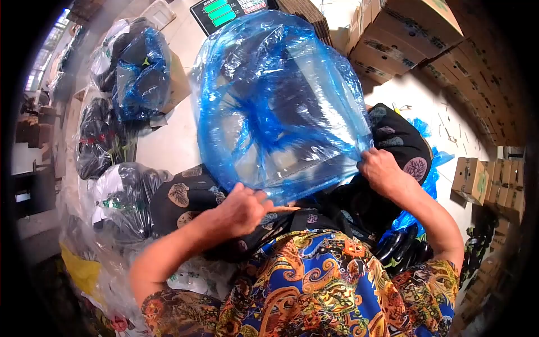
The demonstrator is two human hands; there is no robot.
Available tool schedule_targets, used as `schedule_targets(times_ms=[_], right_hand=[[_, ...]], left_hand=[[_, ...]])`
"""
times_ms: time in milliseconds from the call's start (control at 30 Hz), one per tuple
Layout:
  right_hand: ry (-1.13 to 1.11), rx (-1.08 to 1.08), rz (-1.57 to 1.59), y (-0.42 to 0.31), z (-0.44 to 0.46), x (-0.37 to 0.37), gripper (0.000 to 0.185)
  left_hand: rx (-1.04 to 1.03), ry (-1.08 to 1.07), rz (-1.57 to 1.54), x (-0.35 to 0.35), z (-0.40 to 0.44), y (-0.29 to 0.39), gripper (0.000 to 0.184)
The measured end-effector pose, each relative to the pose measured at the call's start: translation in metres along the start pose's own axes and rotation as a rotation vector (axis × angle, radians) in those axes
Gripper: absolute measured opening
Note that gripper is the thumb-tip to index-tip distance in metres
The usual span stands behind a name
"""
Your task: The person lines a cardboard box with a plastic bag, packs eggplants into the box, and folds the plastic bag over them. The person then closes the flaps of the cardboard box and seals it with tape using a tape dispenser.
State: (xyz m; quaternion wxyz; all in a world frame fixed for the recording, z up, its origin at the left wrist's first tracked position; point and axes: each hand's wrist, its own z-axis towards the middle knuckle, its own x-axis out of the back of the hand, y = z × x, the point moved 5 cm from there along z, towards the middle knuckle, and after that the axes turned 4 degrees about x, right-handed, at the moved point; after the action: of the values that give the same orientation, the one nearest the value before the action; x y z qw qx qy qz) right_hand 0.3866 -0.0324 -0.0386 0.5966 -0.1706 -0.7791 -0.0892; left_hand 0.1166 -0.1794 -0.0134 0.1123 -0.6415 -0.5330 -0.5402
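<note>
A large, translucent blue plastic bag (269, 106) is spread wide in front of me, above my lap, with its mouth edge toward me. My left hand (241, 210) is closed on the near left part of its rim. At the rim's right corner, my right hand (384, 171) pinches the film. Between the two hands the edge is stretched. Beneath the bag, something darker shows through the film, too blurred to name. Dark, glossy eggplants (398, 247) lie by my right hip, next to crumpled blue plastic (431, 182).
A scale with a green display (222, 14) stands beyond the bag. Cardboard boxes (398, 39) are stacked at the upper right, with a small box (471, 178) at the right. Filled plastic bags (126, 194) line the left, near a blue-lined box (143, 76).
</note>
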Motion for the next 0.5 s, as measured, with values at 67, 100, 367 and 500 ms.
schedule_targets(times_ms=[67, 100, 367, 500], right_hand=[[-0.050, -0.136, -0.043, 0.014, 0.005, -0.028, 0.011], [-0.083, -0.229, -0.052, 0.020, 0.008, -0.034, 0.013], [0.309, -0.679, 1.201, 0.074, 0.011, -0.025, 0.027], [0.064, -0.680, 0.559, 0.090, 0.004, -0.027, 0.031]], left_hand=[[0.044, -0.081, -0.008, 0.007, -0.001, -0.009, 0.019], [0.021, -0.037, -0.189, 0.013, -0.001, -0.015, 0.017], [0.468, -0.185, -0.384, 0.073, -0.040, -0.116, 0.040], [0.607, -0.200, -0.761, 0.047, -0.037, -0.166, 0.087]])
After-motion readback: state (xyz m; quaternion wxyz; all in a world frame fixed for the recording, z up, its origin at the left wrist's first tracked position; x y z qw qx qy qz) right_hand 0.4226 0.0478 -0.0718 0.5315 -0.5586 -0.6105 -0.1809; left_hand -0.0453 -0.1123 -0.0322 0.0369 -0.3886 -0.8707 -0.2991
